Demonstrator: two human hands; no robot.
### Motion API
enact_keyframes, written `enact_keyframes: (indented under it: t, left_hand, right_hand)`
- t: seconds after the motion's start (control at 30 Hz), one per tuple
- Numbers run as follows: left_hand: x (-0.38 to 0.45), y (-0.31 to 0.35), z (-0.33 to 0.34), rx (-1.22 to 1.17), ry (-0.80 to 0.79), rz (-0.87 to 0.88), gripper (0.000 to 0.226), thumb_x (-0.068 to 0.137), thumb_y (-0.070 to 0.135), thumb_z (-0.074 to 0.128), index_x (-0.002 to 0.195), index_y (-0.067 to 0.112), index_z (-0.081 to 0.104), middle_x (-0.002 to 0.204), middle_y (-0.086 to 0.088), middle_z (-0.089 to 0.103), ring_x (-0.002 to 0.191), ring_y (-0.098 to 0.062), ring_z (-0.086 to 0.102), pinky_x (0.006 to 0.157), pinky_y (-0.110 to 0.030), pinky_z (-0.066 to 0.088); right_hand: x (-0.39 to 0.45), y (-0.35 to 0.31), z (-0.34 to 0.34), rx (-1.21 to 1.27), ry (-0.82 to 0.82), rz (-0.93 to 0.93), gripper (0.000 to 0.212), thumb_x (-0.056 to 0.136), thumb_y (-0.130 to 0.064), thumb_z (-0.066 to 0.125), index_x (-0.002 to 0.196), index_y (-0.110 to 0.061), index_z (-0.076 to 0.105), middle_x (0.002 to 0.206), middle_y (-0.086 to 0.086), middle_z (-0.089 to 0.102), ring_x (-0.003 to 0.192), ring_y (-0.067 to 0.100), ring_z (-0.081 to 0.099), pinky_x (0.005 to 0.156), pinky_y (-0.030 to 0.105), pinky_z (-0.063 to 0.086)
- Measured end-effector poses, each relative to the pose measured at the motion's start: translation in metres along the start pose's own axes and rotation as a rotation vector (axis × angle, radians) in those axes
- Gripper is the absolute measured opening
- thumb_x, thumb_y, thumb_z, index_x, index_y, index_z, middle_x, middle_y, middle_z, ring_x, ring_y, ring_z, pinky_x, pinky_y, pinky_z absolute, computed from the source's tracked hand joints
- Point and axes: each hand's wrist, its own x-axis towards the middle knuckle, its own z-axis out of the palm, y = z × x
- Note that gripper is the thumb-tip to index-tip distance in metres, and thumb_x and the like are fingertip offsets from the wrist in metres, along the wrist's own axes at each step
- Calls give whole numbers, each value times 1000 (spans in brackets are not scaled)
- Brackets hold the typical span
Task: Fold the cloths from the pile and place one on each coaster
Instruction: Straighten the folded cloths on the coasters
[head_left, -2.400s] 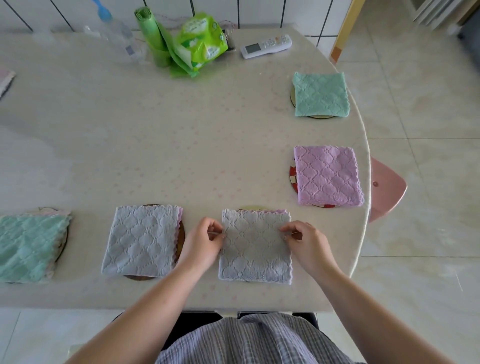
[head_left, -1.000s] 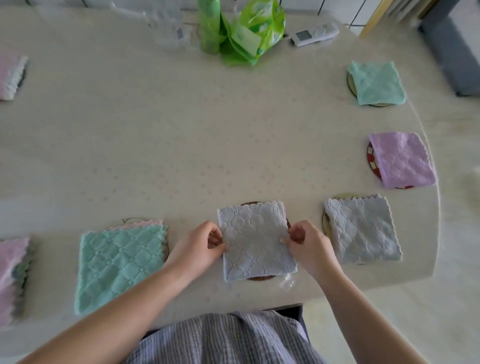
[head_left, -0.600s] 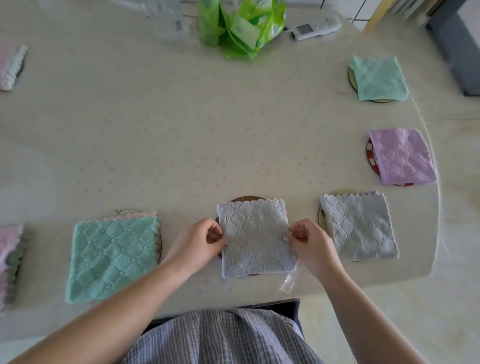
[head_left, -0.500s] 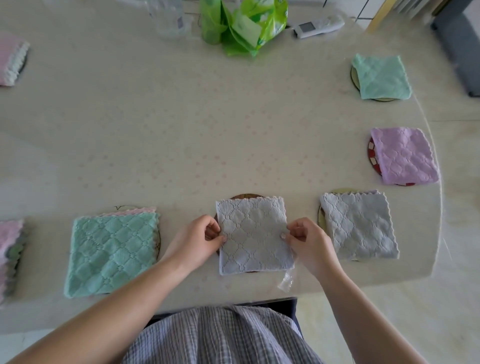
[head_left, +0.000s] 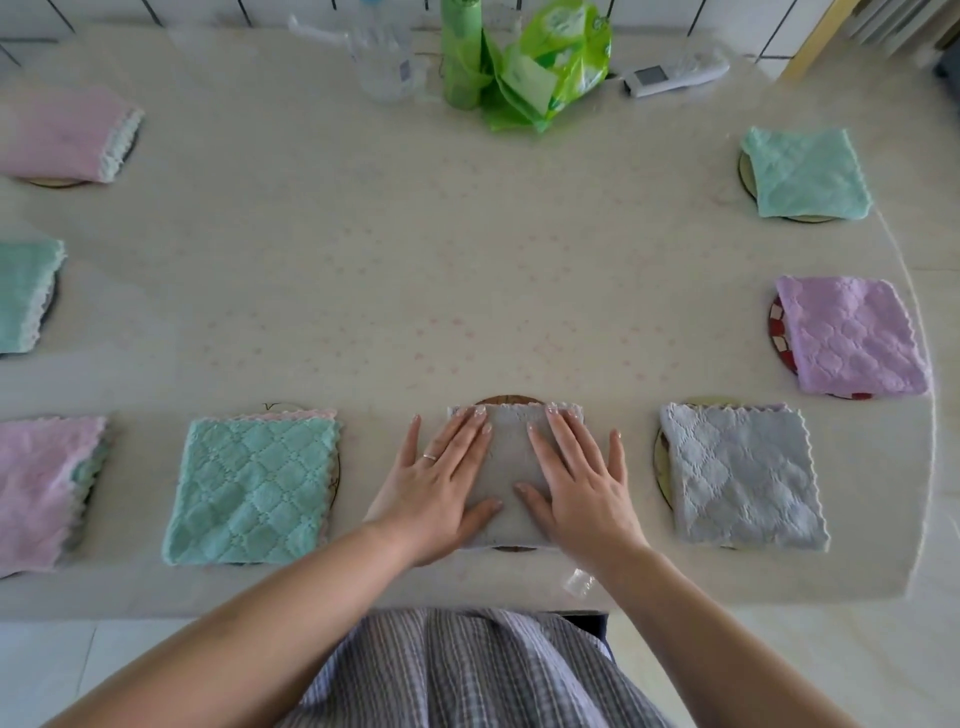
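A folded grey cloth (head_left: 511, 457) lies on a brown coaster (head_left: 508, 399) at the table's near edge. My left hand (head_left: 441, 478) and my right hand (head_left: 579, 480) press flat on it, fingers straight and spread. Other folded cloths lie on coasters around the table: a grey one (head_left: 740, 475) to the right, a green one (head_left: 254, 486) to the left, a purple one (head_left: 852, 338), a green one (head_left: 802, 174) at far right. A pink cloth (head_left: 39, 488), a green cloth (head_left: 23, 293) and a pink cloth (head_left: 65, 135) lie along the left edge.
At the back of the table (head_left: 415, 260) stand a clear plastic bottle (head_left: 382, 57), a green roll (head_left: 460, 52), a green packet (head_left: 553, 62) and a white remote (head_left: 675, 73). A scrap of clear plastic (head_left: 576, 582) lies at the near edge.
Both hands stopped pinching the grey cloth's side edges and now lie flat on top of it. The view pulled back, showing more of the table's left side.
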Motion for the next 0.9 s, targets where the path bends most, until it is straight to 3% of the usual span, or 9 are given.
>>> enact_keyframes:
  t: [0.17,0.23,0.3,0.37,0.5,0.6,0.7,0.8,0.9]
  left_hand:
    - [-8,-10,-14,-144,17,38,75,87,59,23,148,15,18,158,-4,8,145,-19,-2,119,-44,5]
    - [-24,-21,-21,-260,106,13,61,88,49,33,141,19,38,151,-3,33,141,-20,26,116,-43,22]
    - [-45,-36,-24,-381,237,-75,45,88,42,42,124,20,57,131,-1,56,122,-21,51,102,-40,42]
    - [-67,-55,-25,-475,334,-229,36,87,39,46,113,20,65,117,3,63,109,-18,59,94,-32,48]
    - [-111,-92,-22,-643,334,-518,25,90,28,56,113,22,65,111,14,60,110,-7,55,93,-20,40]
    - [-135,-114,-15,-715,393,-657,22,89,22,59,110,25,65,109,15,59,105,-3,55,93,-23,42]
    - [-149,-137,-9,-715,510,-802,20,87,17,61,106,21,67,106,7,61,100,-8,56,87,-28,44]
    - [-155,-162,-7,-734,445,-844,22,88,18,60,110,20,64,107,6,58,99,-8,54,86,-26,43]
    - [-154,-188,-7,-846,306,-758,26,86,15,63,111,18,63,105,5,58,95,-9,60,87,-25,48]
  right_hand:
    - [5,-4,-10,152,103,-76,56,90,-50,36,136,-21,45,149,4,37,141,16,20,113,55,11]
    - [11,-17,-14,257,164,-178,49,89,-43,40,131,-21,53,144,3,44,139,17,27,114,54,16]
    - [18,-40,-20,393,188,-243,44,89,-39,43,125,-20,57,139,1,49,135,19,35,112,46,26]
    - [24,-65,-24,525,142,-273,42,89,-39,43,120,-18,61,133,0,54,128,18,45,105,39,39]
    - [32,-104,-19,637,-68,-331,39,91,-36,48,126,-21,58,135,-6,51,127,10,45,105,32,40]
    - [41,-127,-16,671,-181,-311,40,93,-31,51,133,-26,51,139,-15,44,127,-2,39,107,20,33]
    - [50,-151,-16,770,-249,-210,42,92,-24,53,133,-27,50,133,-16,49,118,-5,46,101,13,36]
    - [60,-170,-13,819,-270,-85,40,91,-27,55,131,-27,51,124,-14,57,105,-5,55,89,10,42]
    - [72,-185,-10,796,-202,25,38,90,-30,57,128,-32,53,115,-15,61,97,-5,57,80,9,42]
